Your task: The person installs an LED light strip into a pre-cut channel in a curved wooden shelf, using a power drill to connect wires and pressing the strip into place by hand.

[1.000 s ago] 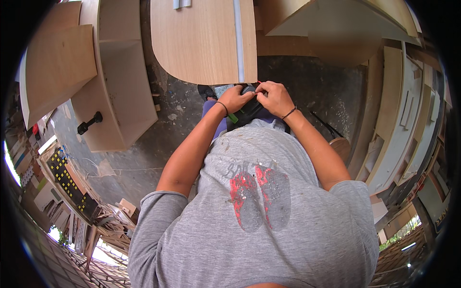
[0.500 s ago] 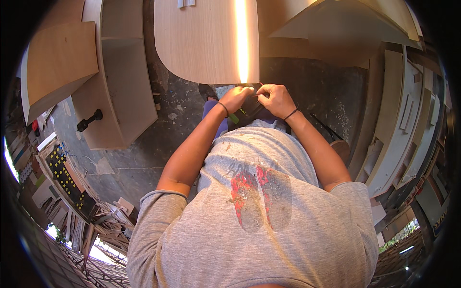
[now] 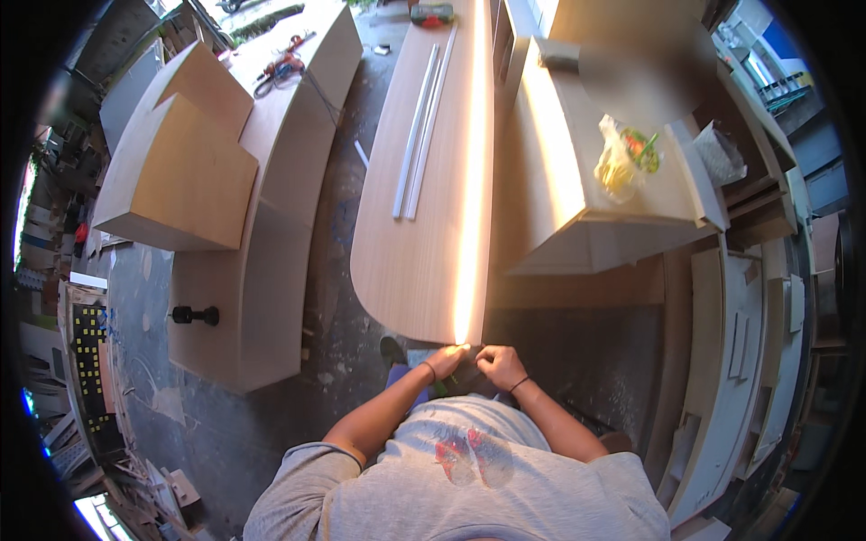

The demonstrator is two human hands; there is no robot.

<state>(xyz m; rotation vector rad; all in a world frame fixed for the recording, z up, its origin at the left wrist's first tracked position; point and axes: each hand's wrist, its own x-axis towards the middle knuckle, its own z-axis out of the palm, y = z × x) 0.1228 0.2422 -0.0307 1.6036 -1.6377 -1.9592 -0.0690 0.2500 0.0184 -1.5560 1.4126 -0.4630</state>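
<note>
While both hands [image 3: 474, 362] meet at panel [image 3: 424, 207] end | rails [image 3: 419, 126] atop

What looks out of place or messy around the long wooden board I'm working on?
Nothing looks damaged or spilled. Both hands, left hand and right hand, meet at the near end of the long wooden board. Two pale strips lie loose on it, and a crumpled plastic bag sits on the cabinet top to the right.

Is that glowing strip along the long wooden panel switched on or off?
On. The light strip glows bright along the panel, right up to both hands at its near end.
</note>
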